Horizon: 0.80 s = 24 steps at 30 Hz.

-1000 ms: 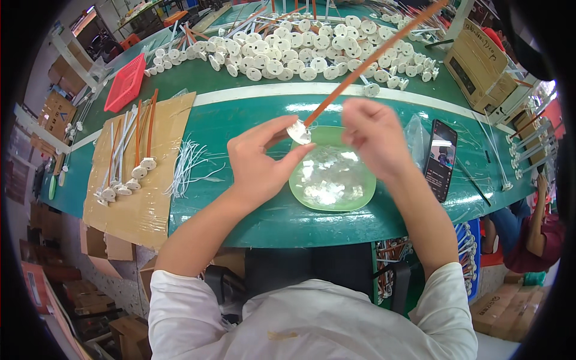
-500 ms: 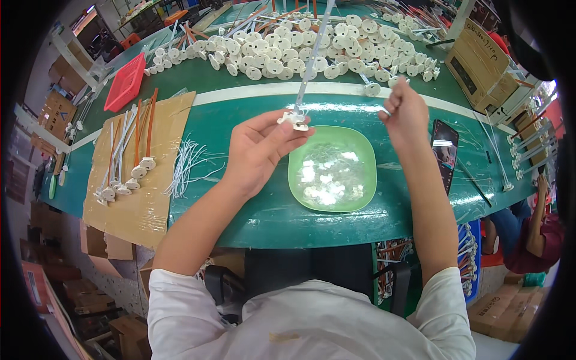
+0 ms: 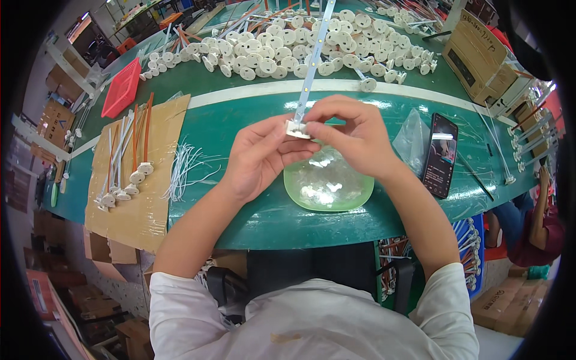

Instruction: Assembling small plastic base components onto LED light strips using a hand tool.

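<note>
In front of my chest, a narrow LED strip (image 3: pixel 309 78) rises from a small white plastic end cap (image 3: pixel 298 129). My left hand (image 3: pixel 255 151) grips the end cap between thumb and fingers. From the other side, my right hand (image 3: pixel 354 133) closes its thumb and index finger on the end cap's right edge; anything smaller pinched there is hidden. A light green bowl (image 3: pixel 327 208) with small shiny clear pieces sits just below both hands, partly covered by the right one.
Finished-looking strips with round white caps lie on a cardboard sheet (image 3: pixel 162 204) at left, beside thin white wires (image 3: pixel 187 171). A red basket (image 3: pixel 122 90), a heap of white caps (image 3: pixel 264 51), a phone (image 3: pixel 441 156), a clear bag (image 3: pixel 410 141) and a carton (image 3: pixel 477 57) surround the workspace.
My right hand has come down and left from its raised place to the end cap, exposing the clear bag beside the phone. My left hand keeps its hold on the end cap.
</note>
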Available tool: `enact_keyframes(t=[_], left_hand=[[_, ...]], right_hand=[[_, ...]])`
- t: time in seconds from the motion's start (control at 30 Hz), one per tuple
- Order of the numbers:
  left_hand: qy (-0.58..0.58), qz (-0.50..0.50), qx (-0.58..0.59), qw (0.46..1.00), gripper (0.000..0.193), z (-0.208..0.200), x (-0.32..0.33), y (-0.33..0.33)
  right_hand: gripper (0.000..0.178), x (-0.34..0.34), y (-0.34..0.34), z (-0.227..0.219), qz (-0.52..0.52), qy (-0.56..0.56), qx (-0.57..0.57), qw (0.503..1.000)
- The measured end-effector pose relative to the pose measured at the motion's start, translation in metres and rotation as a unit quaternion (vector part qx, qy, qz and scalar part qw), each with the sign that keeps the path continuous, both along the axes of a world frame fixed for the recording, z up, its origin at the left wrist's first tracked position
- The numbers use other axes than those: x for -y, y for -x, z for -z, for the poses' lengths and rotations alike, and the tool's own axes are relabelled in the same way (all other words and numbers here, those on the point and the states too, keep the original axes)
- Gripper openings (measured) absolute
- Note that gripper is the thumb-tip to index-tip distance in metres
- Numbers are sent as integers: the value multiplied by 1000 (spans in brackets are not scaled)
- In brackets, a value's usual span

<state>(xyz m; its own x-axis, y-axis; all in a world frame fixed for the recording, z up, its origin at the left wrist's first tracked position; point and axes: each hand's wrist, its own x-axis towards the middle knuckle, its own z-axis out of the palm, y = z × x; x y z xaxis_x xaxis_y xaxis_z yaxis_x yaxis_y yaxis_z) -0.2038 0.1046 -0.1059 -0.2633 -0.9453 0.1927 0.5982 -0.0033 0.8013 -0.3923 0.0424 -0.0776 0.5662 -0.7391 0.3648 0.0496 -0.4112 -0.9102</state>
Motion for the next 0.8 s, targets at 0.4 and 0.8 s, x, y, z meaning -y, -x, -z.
enact_keyframes(t=[0.4, 0.8], left_hand=[[156, -56, 205, 965, 35, 1, -6, 5], [346, -421, 503, 670, 36, 1, -7, 9]], right_hand=[[6, 10, 14, 10, -144, -214, 16, 966], [20, 0, -3, 15, 147, 454, -3, 879]])
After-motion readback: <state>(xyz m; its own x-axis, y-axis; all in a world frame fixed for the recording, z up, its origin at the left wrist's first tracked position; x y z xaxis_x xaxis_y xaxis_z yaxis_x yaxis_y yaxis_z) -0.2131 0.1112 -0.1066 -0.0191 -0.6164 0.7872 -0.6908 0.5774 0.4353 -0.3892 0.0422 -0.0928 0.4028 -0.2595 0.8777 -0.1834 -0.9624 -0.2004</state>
